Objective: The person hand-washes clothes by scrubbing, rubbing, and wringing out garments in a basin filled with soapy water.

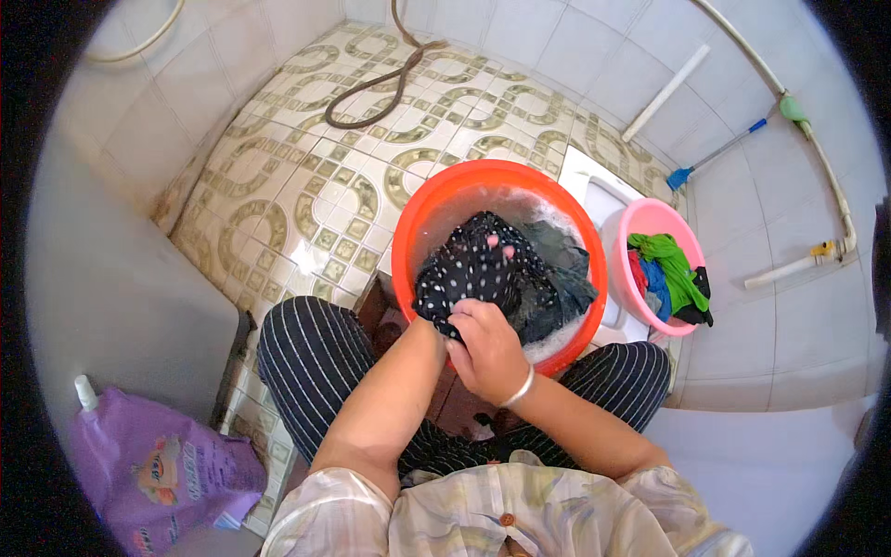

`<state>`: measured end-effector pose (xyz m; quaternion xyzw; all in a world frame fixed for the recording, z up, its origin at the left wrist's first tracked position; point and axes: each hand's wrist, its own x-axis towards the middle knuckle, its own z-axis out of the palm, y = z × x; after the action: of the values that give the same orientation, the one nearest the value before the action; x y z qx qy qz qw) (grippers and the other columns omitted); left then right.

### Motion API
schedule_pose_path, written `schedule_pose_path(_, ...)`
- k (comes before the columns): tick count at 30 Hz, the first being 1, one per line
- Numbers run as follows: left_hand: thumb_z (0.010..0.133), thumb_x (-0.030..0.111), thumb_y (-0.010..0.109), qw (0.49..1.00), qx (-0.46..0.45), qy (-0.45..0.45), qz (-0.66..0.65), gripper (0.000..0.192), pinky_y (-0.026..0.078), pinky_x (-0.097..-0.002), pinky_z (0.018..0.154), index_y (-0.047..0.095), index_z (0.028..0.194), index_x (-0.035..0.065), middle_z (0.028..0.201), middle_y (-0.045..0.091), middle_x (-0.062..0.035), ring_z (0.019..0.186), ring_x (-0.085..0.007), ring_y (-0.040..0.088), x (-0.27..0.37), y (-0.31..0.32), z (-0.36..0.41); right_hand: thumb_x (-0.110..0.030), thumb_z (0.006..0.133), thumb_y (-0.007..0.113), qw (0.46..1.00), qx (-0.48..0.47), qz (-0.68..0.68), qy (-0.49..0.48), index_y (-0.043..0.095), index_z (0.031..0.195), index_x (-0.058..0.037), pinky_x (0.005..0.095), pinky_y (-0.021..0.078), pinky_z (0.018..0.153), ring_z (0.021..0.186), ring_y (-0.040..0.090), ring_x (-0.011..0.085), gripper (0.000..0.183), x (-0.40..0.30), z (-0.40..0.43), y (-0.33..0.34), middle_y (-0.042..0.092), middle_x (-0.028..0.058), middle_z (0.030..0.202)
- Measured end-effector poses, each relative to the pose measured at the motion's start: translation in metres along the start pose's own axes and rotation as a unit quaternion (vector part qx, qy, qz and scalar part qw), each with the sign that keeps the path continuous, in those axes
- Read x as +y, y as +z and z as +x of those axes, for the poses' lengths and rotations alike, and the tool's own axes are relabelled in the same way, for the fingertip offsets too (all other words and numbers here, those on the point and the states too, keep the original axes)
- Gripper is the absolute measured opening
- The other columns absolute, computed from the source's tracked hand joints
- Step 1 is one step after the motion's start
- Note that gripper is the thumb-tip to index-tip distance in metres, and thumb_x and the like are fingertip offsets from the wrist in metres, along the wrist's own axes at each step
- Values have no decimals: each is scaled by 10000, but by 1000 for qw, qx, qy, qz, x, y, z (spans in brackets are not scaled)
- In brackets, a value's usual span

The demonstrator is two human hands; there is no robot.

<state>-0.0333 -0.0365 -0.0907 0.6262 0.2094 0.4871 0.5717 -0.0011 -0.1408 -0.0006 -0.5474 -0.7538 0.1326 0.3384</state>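
A black garment with white dots (466,268) lies partly raised in a red plastic basin (412,202) of sudsy water. My right hand (487,348), a pale bangle at its wrist, pinches the garment's near edge between thumb and fingers. My left forearm (390,397) runs in under that edge, and the cloth hides most or all of my left hand. Two pink spots show on the cloth; whether they are fingertips or print, I cannot tell. Dark grey-green wet cloth (567,268) floats at the basin's right side, with white foam (539,202) along the wall.
Right of the basin, a pink basin (612,240) holds green, blue, red and black clothes, above a white squat toilet pan (592,174). A purple detergent pouch (160,466) stands lower left. A brown hose (362,125) loops on the tiled floor; a blue brush (679,177) leans right.
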Motion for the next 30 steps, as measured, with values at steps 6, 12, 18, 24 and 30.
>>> schedule_pose_path(6,896,292,326,999,-34,5,-38,371,368,-375,949,457,1154,59,1174,481,-123,1103,-230,454,36,-22,20,91,653,478,995,11,58,-75,558,933,9,366,451,790,883,555,315,303,6,-3,-19,552,174,970)
schedule_pose_path(12,891,335,332,991,45,-124,-19,398,337,-379,960,451,1171,79,1194,466,-127,1125,-241,428,31,-7,-6,32,728,522,998,-26,26,-56,564,838,-7,284,446,646,714,554,201,124,10,129,-2,555,112,796)
schedule_pose_path(18,885,379,337,964,71,-255,-16,426,306,-384,971,445,1189,100,1213,452,-131,1147,-251,402,24,2,-19,-85,719,586,953,-299,44,-3,584,921,5,322,485,672,730,600,262,222,57,190,163,595,176,817)
schedule_pose_path(24,880,422,342,917,75,-391,-24,455,275,-388,982,439,1206,121,1232,438,-135,1168,-262,375,16,5,-32,-87,699,563,930,-345,-111,-61,561,848,2,413,456,759,859,554,364,173,72,185,252,549,229,892)
schedule_pose_path(30,876,458,347,860,80,-502,-36,479,249,-391,991,434,1221,138,1248,426,-138,1186,-271,354,8,-3,-48,-130,728,605,956,-280,-25,83,499,943,15,432,456,772,899,545,385,280,48,192,272,513,259,933)
